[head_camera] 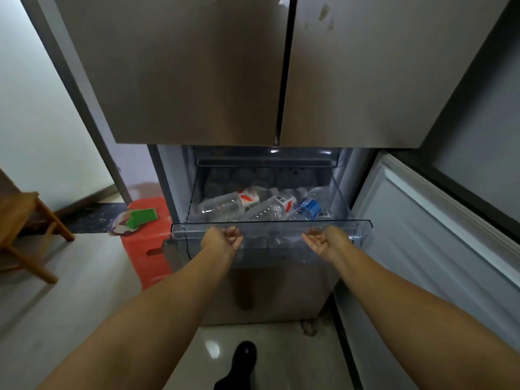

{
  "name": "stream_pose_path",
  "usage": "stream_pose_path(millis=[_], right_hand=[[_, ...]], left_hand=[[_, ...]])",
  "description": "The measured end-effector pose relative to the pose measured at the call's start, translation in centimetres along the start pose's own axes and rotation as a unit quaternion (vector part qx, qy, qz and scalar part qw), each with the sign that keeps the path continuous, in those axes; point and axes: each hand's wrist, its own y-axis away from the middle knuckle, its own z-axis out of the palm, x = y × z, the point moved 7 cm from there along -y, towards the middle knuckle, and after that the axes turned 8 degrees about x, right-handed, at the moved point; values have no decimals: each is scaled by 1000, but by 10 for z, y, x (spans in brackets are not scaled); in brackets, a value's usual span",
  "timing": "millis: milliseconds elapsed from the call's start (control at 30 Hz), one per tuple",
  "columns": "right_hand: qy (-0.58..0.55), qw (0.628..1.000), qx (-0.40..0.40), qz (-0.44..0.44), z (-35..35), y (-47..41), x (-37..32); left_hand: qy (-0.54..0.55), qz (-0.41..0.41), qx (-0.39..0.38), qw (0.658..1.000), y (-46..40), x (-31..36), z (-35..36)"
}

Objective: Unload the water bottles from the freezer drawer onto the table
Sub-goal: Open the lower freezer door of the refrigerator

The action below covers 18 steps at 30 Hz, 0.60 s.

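Freezer drawer (271,228) is pulled out beneath the two closed upper doors (281,68), and the water bottles (261,205) lie on their sides inside it, packed side by side. Both hands are at the drawer's front rim: left hand (223,239) toward the left, right hand (323,242) toward the right, palms up. The lower freezer door (439,226) hangs open to the right. Left of the fridge sits a stool (147,243) with a sponge (142,216) on it; farther left, a wooden chair (25,232). A shoe (243,358) stands on the floor below the drawer.
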Motion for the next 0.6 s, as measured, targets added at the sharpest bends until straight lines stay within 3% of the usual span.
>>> stream_pose_path(millis=[600], right_hand=[[27,999,12,30,-37,20,31]], left_hand=[[-11,0,4,1000,25,-23,-40]])
